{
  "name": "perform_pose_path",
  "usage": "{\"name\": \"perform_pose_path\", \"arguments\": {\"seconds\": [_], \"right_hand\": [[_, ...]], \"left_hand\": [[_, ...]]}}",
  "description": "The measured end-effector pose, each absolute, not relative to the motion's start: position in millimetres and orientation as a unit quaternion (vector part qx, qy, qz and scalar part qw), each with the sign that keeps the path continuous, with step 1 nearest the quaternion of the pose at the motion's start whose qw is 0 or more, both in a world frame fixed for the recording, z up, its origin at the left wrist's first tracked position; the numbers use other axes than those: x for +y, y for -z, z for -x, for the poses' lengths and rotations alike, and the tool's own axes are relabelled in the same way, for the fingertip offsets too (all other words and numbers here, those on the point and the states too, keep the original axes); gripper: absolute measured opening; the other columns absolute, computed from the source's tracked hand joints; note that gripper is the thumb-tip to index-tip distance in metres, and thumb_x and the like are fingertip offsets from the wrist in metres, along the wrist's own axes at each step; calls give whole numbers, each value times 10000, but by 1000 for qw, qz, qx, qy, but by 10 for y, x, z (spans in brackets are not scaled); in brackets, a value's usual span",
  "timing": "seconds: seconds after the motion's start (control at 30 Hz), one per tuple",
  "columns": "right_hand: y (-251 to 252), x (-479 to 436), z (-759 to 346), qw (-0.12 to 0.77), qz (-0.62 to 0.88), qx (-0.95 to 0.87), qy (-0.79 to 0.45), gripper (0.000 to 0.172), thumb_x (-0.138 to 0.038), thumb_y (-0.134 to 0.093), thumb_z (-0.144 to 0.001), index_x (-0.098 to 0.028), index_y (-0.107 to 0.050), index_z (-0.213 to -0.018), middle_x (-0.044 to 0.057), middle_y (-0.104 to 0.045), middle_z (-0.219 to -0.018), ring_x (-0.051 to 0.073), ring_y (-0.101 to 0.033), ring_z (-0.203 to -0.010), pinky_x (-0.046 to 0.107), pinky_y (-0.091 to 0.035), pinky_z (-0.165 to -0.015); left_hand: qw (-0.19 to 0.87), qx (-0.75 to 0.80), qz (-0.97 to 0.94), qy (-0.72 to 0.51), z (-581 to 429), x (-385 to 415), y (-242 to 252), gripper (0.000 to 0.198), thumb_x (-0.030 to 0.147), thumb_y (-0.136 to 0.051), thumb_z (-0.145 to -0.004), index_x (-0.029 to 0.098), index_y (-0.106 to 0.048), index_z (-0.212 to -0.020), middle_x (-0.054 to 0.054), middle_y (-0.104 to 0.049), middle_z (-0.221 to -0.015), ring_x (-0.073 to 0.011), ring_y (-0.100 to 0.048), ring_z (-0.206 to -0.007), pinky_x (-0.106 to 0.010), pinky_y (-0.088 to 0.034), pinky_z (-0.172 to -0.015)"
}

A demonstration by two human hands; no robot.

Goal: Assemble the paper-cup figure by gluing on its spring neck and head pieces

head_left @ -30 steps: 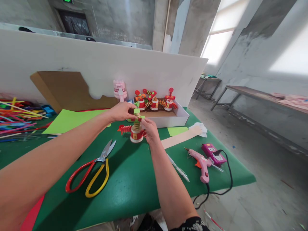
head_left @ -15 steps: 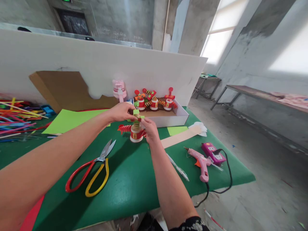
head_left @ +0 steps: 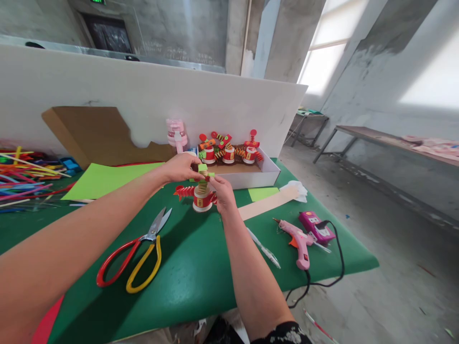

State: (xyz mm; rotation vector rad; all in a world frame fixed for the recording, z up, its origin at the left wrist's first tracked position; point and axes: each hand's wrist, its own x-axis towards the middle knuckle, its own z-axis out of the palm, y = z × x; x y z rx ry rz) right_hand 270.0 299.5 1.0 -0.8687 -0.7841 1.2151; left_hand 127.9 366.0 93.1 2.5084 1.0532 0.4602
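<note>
A red and white paper-cup figure (head_left: pixel 202 200) stands upright on the green table, with a folded red paper strip (head_left: pixel 185 191) sticking out to its left. On top of it is a green folded-paper piece (head_left: pixel 203 168). My left hand (head_left: pixel 183 167) pinches this green piece from the left. From the right, my right hand (head_left: pixel 223 192) closes its fingertips on the same green paper, by a small red bit. Part of the figure's right side is hidden behind my right hand.
Behind the hands, a white box (head_left: pixel 247 180) holds several similar figures. Scissors (head_left: pixel 152 234) lie at front left. At right are a pen (head_left: pixel 264 248), a pink glue gun (head_left: pixel 297 239), a purple power block (head_left: pixel 316 227) and its cord. Green paper (head_left: pixel 103 180) and pipe cleaners (head_left: pixel 28 177) lie left.
The whole view has shifted very slightly. Both hands keep their pinch on the green paper, and nothing else visibly moves.
</note>
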Motion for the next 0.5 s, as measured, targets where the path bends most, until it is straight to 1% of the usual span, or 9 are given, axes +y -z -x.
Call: {"name": "perform_pose_path", "arguments": {"seconds": [0.13, 0.23, 0.33, 0.5], "right_hand": [[2, 3001, -2703, 659, 391, -337, -548, 150, -302, -722, -709, -184, -784, -778, 30, -769, -830, 207, -672, -858, 288, -507, -751], [5, 2999, -2700, 661, 380, -336, -553, 175, -330, -739, -703, -189, -787, -793, 34, -778, -880, 220, -681, -908, 291, -524, -766], [9, 2999, -2697, 663, 374, -337, -554, 211, -363, -758, -695, -194, -790, -817, 36, -783, -912, 239, -687, -967, 310, -539, -803], [14, 2995, -2703, 672, 358, -341, -551, 193, -320, -752, -710, -193, -795, -848, 48, -788, -997, 246, -678, -1068, 329, -527, -912]], "left_hand": [[196, 376, -891, -164, -1281, 3659, -933, 307, 449, -744, -642, 195, -588, -571, 52, -521, -523, -118, -441, -539, -244, -276, -524], [203, 375, -890, -162, -1278, 3664, -929, 267, 431, -736, -651, 195, -620, -601, 50, -539, -529, -123, -456, -548, -246, -290, -535], [204, 377, -890, -158, -1282, 3667, -925, 264, 428, -739, -647, 195, -622, -604, 44, -540, -541, -129, -462, -562, -251, -298, -549], [203, 382, -887, -162, -1301, 3647, -923, 315, 461, -742, -629, 199, -580, -567, 48, -504, -524, -121, -438, -540, -246, -284, -520]]}}
